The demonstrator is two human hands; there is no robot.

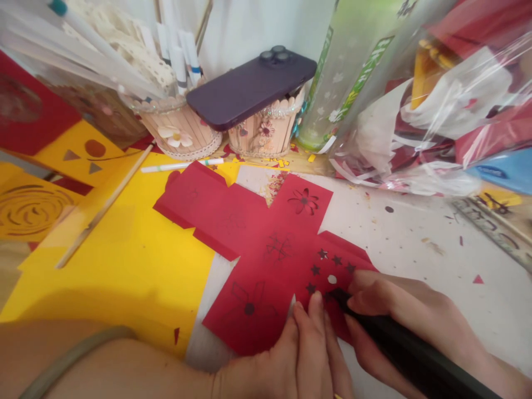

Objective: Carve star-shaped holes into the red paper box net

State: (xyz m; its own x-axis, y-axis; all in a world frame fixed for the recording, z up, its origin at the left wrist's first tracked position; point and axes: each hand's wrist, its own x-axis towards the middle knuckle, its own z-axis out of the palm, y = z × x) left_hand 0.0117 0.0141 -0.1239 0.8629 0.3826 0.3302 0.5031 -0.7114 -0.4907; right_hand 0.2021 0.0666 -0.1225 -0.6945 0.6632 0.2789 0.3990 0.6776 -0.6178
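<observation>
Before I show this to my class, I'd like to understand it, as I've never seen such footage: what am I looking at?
There is no machine: a camera worn on someone's head looks forward and down at their bare hands. The left hand rests on red paper; the right hand holds a black tool to it, near some star shapes. Yellow paper lies to the left, under a thin stick. Behind, a dark phone lies tilted over a decorated cup.
</observation>
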